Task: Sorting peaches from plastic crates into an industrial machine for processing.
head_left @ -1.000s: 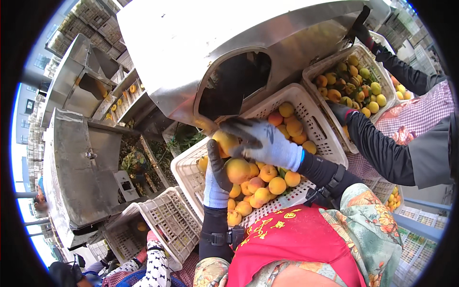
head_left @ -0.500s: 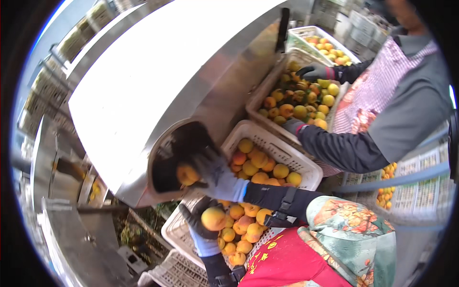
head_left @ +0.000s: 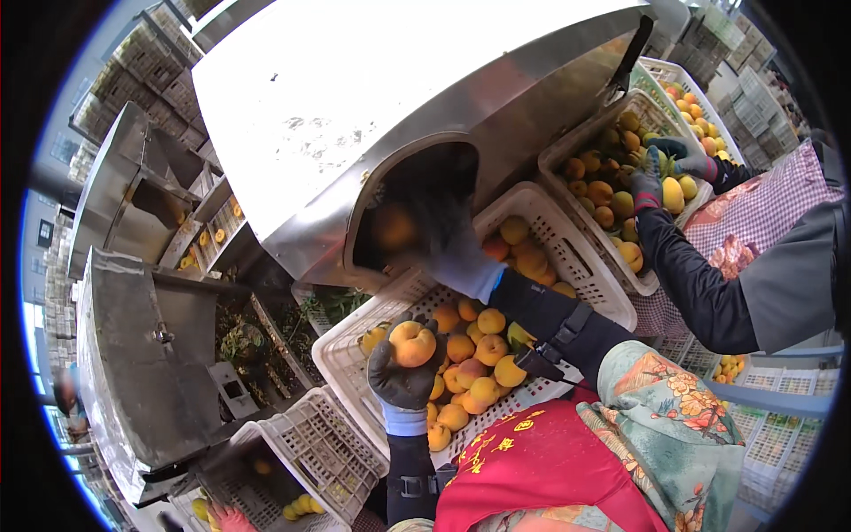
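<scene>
Right hand [head_left: 443,244] now deep in the machine opening [head_left: 417,208], blurred, fruit [head_left: 394,229] at its fingertips, grip not discernible. Left hand [head_left: 406,377] cupped around a peach [head_left: 414,343], raised above the crate [head_left: 355,355], ready as the next feed.

At two o'clock a co-worker [head_left: 753,266] in a checked apron bent over a separate crate of yellow fruit [head_left: 612,177]. At seven o'clock sat an almost empty white crate [head_left: 301,461]. Stacked crates [head_left: 151,62] stood at eleven o'clock.

Left hand [head_left: 406,377] cupped, right hand [head_left: 452,253] outstretched
</scene>
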`<state>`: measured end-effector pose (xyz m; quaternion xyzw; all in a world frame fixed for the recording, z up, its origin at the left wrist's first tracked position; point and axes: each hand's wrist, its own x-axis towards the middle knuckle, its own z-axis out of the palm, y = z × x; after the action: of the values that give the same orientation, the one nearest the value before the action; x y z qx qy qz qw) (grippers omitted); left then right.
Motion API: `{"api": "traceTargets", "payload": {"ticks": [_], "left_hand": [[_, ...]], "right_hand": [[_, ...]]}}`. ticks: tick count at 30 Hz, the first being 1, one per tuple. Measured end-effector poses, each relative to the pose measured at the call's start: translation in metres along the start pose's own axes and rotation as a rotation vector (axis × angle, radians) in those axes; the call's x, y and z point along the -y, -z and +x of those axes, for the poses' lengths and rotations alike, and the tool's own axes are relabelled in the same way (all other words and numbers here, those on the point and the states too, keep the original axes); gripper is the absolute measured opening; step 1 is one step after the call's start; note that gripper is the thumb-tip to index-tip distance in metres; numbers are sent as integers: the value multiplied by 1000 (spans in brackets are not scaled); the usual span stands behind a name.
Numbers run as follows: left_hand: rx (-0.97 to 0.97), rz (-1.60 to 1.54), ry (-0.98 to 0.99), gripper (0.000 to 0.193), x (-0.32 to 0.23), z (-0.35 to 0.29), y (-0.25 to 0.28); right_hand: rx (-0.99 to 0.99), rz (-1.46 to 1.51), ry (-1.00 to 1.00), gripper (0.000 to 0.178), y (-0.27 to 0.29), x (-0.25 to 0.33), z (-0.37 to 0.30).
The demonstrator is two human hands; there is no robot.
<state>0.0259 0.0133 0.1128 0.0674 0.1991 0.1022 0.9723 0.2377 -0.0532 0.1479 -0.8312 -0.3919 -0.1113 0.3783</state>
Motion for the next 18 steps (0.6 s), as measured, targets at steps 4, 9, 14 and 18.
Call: {"api": "traceTargets", "payload": {"ticks": [4, 9, 14, 18], "left_hand": [[27, -66, -21, 50, -1, 5, -8], [70, -1, -97, 46, -2, 15, -13], [114, 910, -537, 56, 12, 11, -27], [242, 59, 107, 63, 0, 31, -54]], "right_hand": [[-314, -162, 227, 73, -6, 1, 24], [517, 483, -231, 64, 80, 49, -23], [272, 247, -20, 96, 40, 60, -79], [148, 253, 55, 99, 49, 57, -85]]}}
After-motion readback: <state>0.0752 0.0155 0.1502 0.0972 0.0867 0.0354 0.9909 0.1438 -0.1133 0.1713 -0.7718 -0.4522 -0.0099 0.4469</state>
